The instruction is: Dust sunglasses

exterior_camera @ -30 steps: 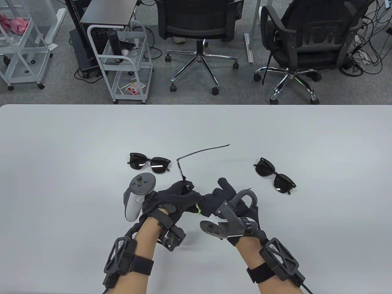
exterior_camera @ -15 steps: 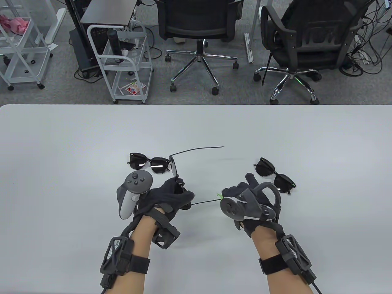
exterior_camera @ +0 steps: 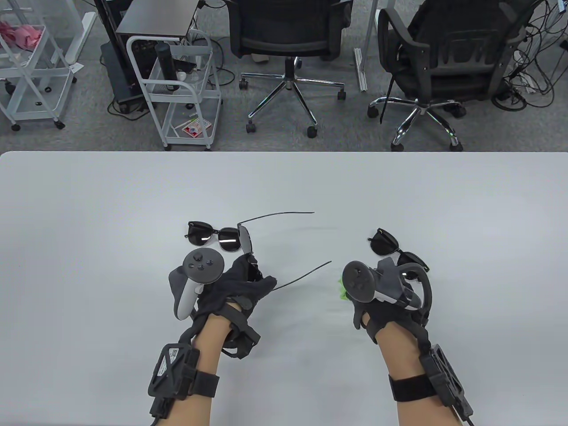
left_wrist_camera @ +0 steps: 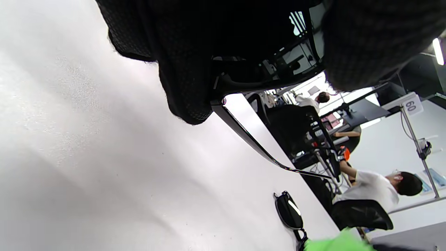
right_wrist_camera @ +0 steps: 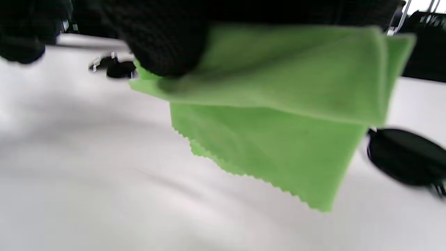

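My left hand (exterior_camera: 248, 284) grips a pair of black sunglasses (exterior_camera: 246, 242) by the frame, lifted off the table with both temple arms open and pointing right; one arm shows in the left wrist view (left_wrist_camera: 258, 146). My right hand (exterior_camera: 377, 293) holds a folded green cloth (exterior_camera: 342, 290) just above the table, apart from the held glasses; the cloth fills the right wrist view (right_wrist_camera: 278, 104). A second pair of sunglasses (exterior_camera: 213, 235) lies just beyond my left hand. A third pair (exterior_camera: 390, 248) lies beyond my right hand, partly hidden by its tracker.
The white table (exterior_camera: 88, 266) runs to a far edge, with two black office chairs (exterior_camera: 288, 53) and white wire carts (exterior_camera: 177, 88) on the floor behind it. A tracker (exterior_camera: 195, 279) sits on the back of each hand.
My right hand has pulled away to the right with the green cloth, off the held sunglasses. My left hand has shifted the glasses slightly left, and the near temple arm now swings free.
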